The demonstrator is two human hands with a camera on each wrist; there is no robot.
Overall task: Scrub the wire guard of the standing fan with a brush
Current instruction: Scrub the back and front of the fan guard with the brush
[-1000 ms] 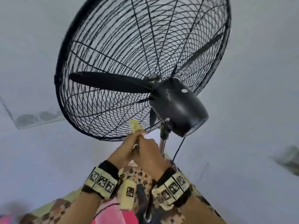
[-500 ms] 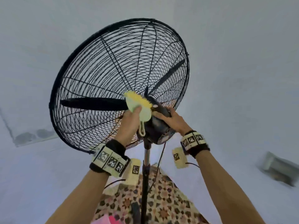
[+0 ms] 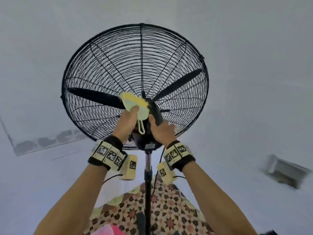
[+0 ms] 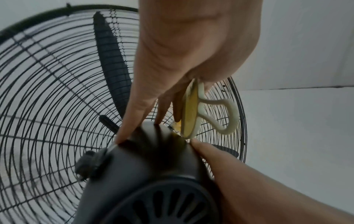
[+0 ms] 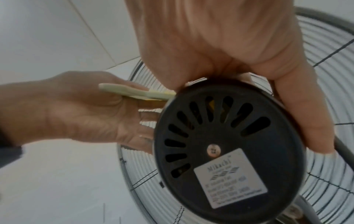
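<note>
The standing fan's black wire guard (image 3: 108, 68) fills the middle of the head view, seen from behind and below, with its blades inside. My left hand (image 3: 131, 114) pinches a pale green brush (image 3: 133, 104) with yellow bristles between thumb and fingers. The bristles lie against the back of the guard, just left of the hub. In the left wrist view the brush (image 4: 191, 109) shows edge-on with its loop handle (image 4: 228, 115), and my fingertips touch the dark motor housing (image 4: 143, 174). My right hand (image 3: 159, 126) grips the motor housing (image 5: 229, 144) from the right side.
The fan's pole (image 3: 148, 175) runs straight down between my forearms, with a black cord (image 3: 156, 177) beside it. A patterned mat (image 3: 169, 209) lies on the floor below. A blurred grey box (image 3: 284, 170) sits low on the right wall.
My left hand has lifted the brush from below the guard's rim to the hub. My right hand left the brush for the motor housing. The fan head has swung to show its back squarely.
</note>
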